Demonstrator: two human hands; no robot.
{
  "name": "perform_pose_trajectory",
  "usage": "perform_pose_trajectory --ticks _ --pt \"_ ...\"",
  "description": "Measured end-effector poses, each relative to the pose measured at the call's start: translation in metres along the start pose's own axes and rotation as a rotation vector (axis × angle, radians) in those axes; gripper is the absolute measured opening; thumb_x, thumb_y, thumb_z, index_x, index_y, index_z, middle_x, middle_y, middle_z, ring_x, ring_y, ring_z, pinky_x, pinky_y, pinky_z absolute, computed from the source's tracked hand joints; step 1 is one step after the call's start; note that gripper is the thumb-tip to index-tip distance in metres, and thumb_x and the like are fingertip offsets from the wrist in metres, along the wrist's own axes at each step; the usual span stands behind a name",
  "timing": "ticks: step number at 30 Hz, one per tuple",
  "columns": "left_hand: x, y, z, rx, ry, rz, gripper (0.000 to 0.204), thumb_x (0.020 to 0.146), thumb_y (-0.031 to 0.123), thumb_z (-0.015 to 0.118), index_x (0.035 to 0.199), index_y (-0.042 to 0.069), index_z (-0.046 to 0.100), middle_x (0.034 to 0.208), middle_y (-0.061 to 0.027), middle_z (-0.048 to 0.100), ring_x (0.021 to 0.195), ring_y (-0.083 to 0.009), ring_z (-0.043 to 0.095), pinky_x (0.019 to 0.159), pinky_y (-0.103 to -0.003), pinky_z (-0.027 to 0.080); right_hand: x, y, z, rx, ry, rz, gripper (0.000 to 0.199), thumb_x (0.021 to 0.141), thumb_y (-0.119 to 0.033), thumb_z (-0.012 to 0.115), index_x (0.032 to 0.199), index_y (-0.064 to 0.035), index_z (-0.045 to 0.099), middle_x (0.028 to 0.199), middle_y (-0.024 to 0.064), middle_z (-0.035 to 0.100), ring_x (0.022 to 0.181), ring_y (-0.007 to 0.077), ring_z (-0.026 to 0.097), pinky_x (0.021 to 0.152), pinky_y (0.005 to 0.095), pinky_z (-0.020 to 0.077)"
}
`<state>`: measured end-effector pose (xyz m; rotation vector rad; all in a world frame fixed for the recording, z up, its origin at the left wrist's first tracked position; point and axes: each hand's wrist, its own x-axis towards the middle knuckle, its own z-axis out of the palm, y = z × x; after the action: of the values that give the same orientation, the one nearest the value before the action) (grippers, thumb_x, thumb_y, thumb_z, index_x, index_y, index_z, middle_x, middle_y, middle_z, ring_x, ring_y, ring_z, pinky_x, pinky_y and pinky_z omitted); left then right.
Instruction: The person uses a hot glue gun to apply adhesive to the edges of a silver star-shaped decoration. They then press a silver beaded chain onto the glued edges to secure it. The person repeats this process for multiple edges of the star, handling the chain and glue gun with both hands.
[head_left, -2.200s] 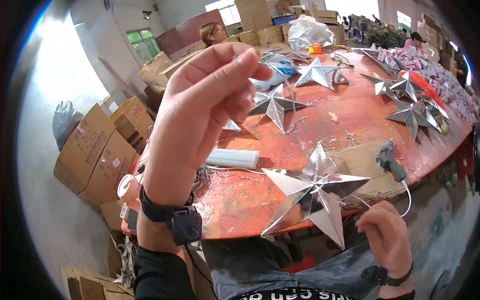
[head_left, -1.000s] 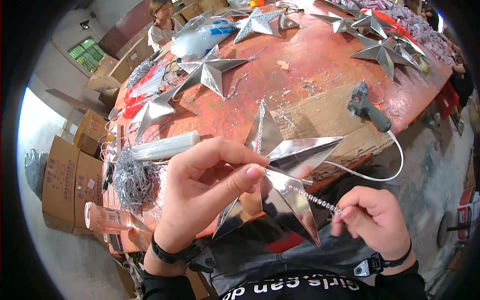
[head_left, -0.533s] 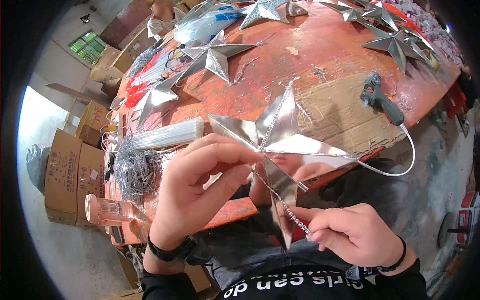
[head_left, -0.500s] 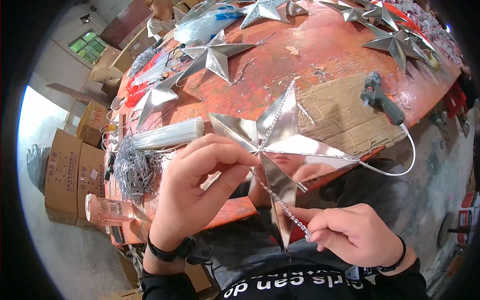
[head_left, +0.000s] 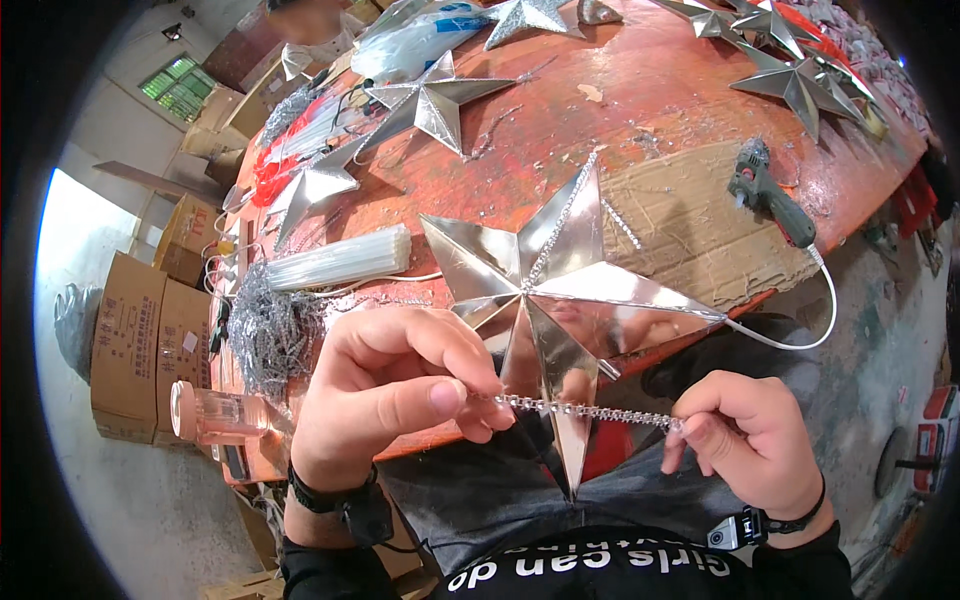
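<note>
Chain [head_left: 590,410] ran straight, I saw, pinched by the left hand [head_left: 395,385] and the right hand [head_left: 745,430], crossing 1 point of the silver star [head_left: 545,310] that jutted past the red table [head_left: 670,75].

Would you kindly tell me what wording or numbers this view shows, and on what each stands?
Black shirt: white words, upside down here; I'd rather not copy them.
Large brown carton: dark characters; not copied, the smaller ones unreadable.
Smaller brown carton: reddish characters; not copied.
Pale square on the large carton: too small to show any print.
</note>
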<state>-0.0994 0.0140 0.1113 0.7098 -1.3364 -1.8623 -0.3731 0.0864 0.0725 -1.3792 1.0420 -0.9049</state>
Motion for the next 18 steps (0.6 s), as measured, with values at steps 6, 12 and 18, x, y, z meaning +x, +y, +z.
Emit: perform_pose_trajectory --ticks 6,12,18 --pt "0.013 -0.003 0.025 0.542 0.297 0.071 0.012 0.084 -0.001 0.057 0.095 -0.003 0.062 0.079 -0.0060 0.060 0.068 -0.0105 0.059 0.061 -0.022 0.050 -0.002 0.002 -0.008 -0.150 0.085 -0.107 0.011 0.090 -0.008 0.061 0.085 0.0012 0.063 0.067 0.0047 0.062 0.058 0.0096 0.059 0.053 0.0204 0.0434" --pt "0.034 -0.006 0.017 0.766 0.231 0.105 0.034 0.083 -0.006 0.054 0.114 0.004 0.050 0.082 0.0009 0.052 0.074 -0.0046 0.051 0.066 -0.019 0.040 -0.002 -0.003 -0.022 -0.052 0.344 -0.076 0.014 0.088 -0.011 0.065 0.083 0.0018 0.063 0.071 0.0011 0.059 0.058 0.0034 0.049 0.052 0.0175 0.0359" --pt "0.050 -0.005 0.016 1.039 0.177 0.037 0.038 0.080 -0.002 0.060 0.115 0.006 0.049 0.076 0.0033 0.051 0.070 -0.0032 0.046 0.062 -0.019 0.035 0.011 0.000 -0.032 -0.181 0.392 -0.145 0.013 0.089 -0.009 0.064 0.084 0.0025 0.062 0.071 0.0011 0.058 0.062 0.0047 0.048 0.056 0.0191 0.0365"
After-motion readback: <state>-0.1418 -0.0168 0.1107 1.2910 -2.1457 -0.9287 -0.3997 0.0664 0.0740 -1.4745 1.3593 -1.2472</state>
